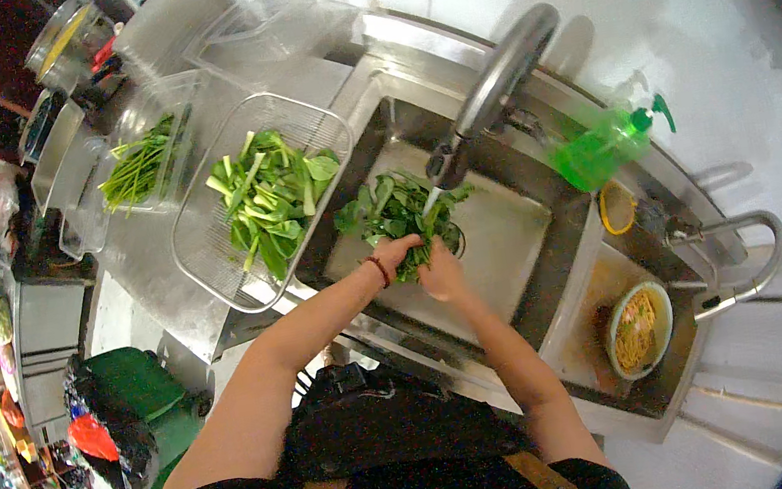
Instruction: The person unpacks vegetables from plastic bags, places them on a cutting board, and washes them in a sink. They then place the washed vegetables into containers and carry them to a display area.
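Note:
Both my hands hold a bunch of dark leafy greens [396, 202] over the large stainless steel sink basin [501, 220]. My left hand [396, 251], with a dark red bead bracelet at the wrist, grips the stems from the left. On the right side of the bunch, my right hand [443, 274] has its fingers closed around the stems. Water runs from the black-and-steel faucet [451, 163] onto the leaves. Just left of the basin, a wire mesh basket [209, 245] holds cut green leafy vegetables [275, 201].
A clear plastic container [191, 96] with thin green stalks [140, 164] sits farther left on the steel counter [133, 245]. Behind the sink stands a green soap pump bottle [593, 153]. The smaller right basin holds a bowl of noodle-like strands [638, 333] beneath a second faucet [768, 233]. A green bin [135, 385] stands at lower left.

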Action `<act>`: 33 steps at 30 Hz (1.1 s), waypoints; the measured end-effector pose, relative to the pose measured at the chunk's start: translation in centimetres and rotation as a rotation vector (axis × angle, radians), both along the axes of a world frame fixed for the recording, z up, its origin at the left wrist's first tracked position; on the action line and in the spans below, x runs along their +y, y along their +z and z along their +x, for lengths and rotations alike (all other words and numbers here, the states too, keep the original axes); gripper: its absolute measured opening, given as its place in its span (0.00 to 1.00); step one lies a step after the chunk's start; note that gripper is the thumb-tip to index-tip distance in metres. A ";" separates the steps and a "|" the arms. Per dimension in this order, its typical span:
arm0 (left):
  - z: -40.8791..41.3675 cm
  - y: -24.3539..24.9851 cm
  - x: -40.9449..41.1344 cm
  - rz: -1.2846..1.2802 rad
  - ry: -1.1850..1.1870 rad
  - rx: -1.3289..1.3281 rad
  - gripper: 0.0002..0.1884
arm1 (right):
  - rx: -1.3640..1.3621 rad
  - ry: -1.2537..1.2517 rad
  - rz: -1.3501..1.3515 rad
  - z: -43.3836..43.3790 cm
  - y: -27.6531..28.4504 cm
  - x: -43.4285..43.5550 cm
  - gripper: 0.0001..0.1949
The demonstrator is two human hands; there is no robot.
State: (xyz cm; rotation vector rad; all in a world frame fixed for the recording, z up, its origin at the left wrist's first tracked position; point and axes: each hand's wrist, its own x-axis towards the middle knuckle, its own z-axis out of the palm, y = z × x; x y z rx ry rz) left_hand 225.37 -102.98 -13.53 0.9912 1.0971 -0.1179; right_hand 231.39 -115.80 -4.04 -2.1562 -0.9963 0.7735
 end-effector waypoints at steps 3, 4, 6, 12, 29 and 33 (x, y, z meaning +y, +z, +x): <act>-0.1 7.8 -0.9 0.046 -0.056 -0.078 0.24 | 0.567 -0.201 0.063 3.1 1.4 -0.4 0.26; -0.4 5.6 -0.9 0.107 -0.065 -0.150 0.24 | 0.793 -0.344 0.135 3.4 1.6 0.1 0.26; -0.4 -0.1 -0.9 0.230 -0.101 -0.294 0.25 | 1.029 -0.485 0.270 3.7 -0.5 0.7 0.23; 1.1 10.6 -0.3 0.413 -0.174 -0.216 0.25 | 1.299 -0.596 0.373 5.0 -2.3 1.1 0.18; 1.2 4.1 0.0 1.064 -0.772 -0.275 0.18 | 1.457 -0.597 0.569 5.1 -7.9 0.2 0.15; 1.8 9.6 0.4 0.250 -0.189 -0.360 0.20 | 1.604 -0.689 0.582 4.7 -7.6 0.4 0.15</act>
